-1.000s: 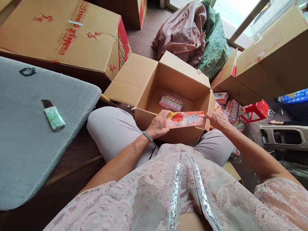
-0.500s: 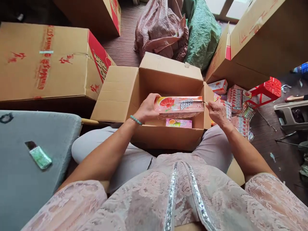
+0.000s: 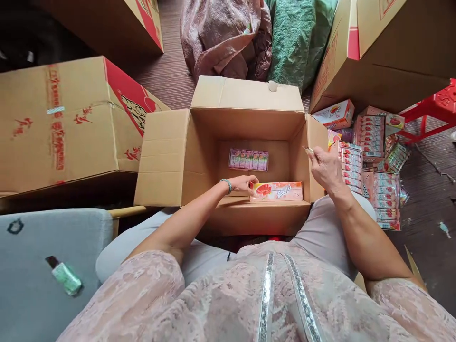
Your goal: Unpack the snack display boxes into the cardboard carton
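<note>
On the striped floor [image 3: 171, 73], a taped carton [image 3: 81, 123] sits left of the open carton [image 3: 256, 219]; inside the latter, along its near wall, a pink box [image 3: 276, 192] lies lengthwise left-right, fruit-picture end leftward; the left hand [image 3: 242, 185] is clamped on that end; the right hand [image 3: 326, 168], by the carton's right flap, pinches a small thing [image 3: 308, 151], unidentifiable.

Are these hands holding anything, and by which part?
The left hand grips the pink box by its left end. The right hand pinches something small; what it is, and which part is held, cannot be told.
</note>
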{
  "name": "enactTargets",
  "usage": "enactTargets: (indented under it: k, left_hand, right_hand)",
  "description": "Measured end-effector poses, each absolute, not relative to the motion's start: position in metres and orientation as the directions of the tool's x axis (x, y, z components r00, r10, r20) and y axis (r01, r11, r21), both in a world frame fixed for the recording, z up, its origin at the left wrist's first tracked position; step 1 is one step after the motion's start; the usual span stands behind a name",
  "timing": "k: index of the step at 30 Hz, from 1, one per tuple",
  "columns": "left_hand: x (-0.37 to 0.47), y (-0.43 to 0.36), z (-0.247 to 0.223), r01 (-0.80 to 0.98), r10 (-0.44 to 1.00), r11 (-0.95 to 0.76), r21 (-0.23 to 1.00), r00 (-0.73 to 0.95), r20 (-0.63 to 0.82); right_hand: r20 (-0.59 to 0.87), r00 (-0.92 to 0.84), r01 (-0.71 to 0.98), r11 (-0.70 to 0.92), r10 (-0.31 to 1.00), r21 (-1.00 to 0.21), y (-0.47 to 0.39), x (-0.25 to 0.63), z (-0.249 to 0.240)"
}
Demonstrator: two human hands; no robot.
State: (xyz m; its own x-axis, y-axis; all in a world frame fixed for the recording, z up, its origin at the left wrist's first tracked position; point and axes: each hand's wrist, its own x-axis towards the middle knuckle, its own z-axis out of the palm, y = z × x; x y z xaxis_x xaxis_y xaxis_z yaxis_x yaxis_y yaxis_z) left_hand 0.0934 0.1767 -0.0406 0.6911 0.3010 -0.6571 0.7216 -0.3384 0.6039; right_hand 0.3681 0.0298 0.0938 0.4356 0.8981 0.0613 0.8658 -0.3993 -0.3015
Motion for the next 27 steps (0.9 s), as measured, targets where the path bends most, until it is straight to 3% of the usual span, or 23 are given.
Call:
enactTargets:
  k: [2,6,10,13,16,20,27]
  left_hand:
    - [0.102,0.196,-0.047,0.772,0.295,-0.358,0.525,0.627,-0.721]
    - [0.127,0.236,-0.074,0.840,0.467,-0.423,0.340,0.524,-0.712]
    - [0.135,0.279,-0.111,0.878,0.667,-0.438,0.195,0.463,-0.584]
    - [0.129,0.309,-0.136,0.902,0.711,-0.412,0.127,0.406,-0.574]
    - [0.120,0.322,-0.154,0.890,0.663,-0.447,0.089,0.397,-0.634]
    - [0.102,0.294,-0.160,0.805,0.662,-0.590,0.063,0.526,-0.534]
    - [0.051,0.243,-0.145,0.724,0.574,-0.667,0.173,0.648,-0.500]
  right_hand:
    - [-0.033,0.419,0.874,-0.413,0.907,-0.258,0.031,0.366,0.093]
    - [-0.153,0.387,0.891,-0.412,0.909,-0.192,0.032,0.365,0.085]
    - [-0.141,0.360,0.910,-0.381,0.922,-0.165,0.033,0.369,0.075]
    - [-0.121,0.326,0.926,-0.342,0.938,-0.161,0.037,0.373,0.070]
    - [-0.121,0.318,0.927,-0.335,0.940,-0.168,0.040,0.377,0.067]
    - [-0.132,0.300,0.928,-0.321,0.945,-0.188,0.042,0.381,0.066]
    - [-0.129,0.313,0.927,-0.332,0.941,-0.175,0.037,0.379,0.068]
